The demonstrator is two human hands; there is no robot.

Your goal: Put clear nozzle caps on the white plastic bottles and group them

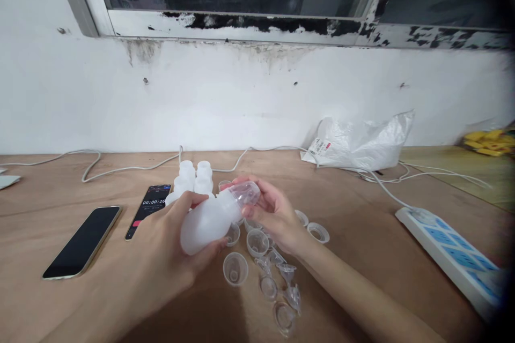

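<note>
My left hand (pixel 177 246) is wrapped round a translucent white plastic bottle (pixel 205 225), tilted with its neck toward the upper right. Fingers of my right hand (pixel 273 209) close round the clear cap (pixel 246 193) at the bottle's neck; whether it is fully seated I cannot tell. Beneath and beside my right hand lie several clear cups (pixel 235 269) and small clear plastic pieces (pixel 269 288). A clear ring (pixel 318 232) rests right of my right wrist. Behind my left hand stand several more white bottles (pixel 203 174), partly hidden.
On the left lie a dark phone (pixel 82 244) and a second phone (pixel 151 198) with a running timer. A power strip (pixel 450 257) is at the right. A plastic bag (pixel 362 142) sits by the wall, with a white cable (pixel 277 147) along the table's back.
</note>
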